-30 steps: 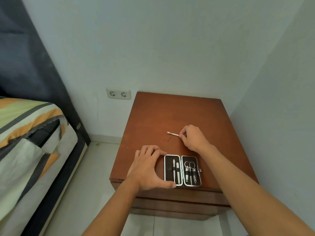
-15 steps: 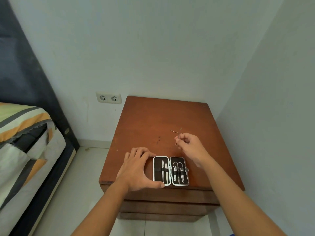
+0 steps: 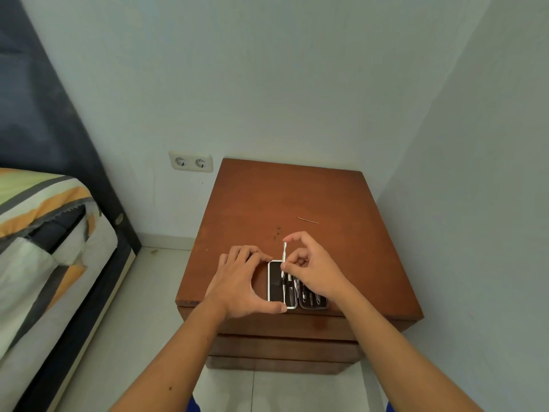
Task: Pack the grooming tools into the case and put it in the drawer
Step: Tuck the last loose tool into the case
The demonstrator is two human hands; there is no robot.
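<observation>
Right hand (image 3: 313, 270) pinches a thin white-and-metal grooming tool (image 3: 284, 257) between thumb and fingertips, tool roughly upright, lower end down over the left half of the open case (image 3: 276, 285); whether the tip touches the case lining can't be told. Case lies flat, opened like a book, directly under that pinch, at the front edge of the brown nightstand (image 3: 267, 203). Right half of the case sits beneath the right palm and is mostly hidden; some metal tools (image 3: 310, 298) show strapped in there, exact kinds too small to tell. A couple more slim tools sit in the left half just right of the held one. Left hand (image 3: 242, 285) curls round the case's left side, fingers on the far edge, thumb tip pressed on the near rim, just left of the pinched tool. A thin metal pin-like piece (image 3: 308, 220) lies loose on the nightstand top, beyond the pinch and a bit right, well apart from the case. Drawer fronts (image 3: 282, 349) below the case are closed. Wall socket (image 3: 191, 162) far left of the grip, striped bedding (image 3: 44, 221) further left still.
</observation>
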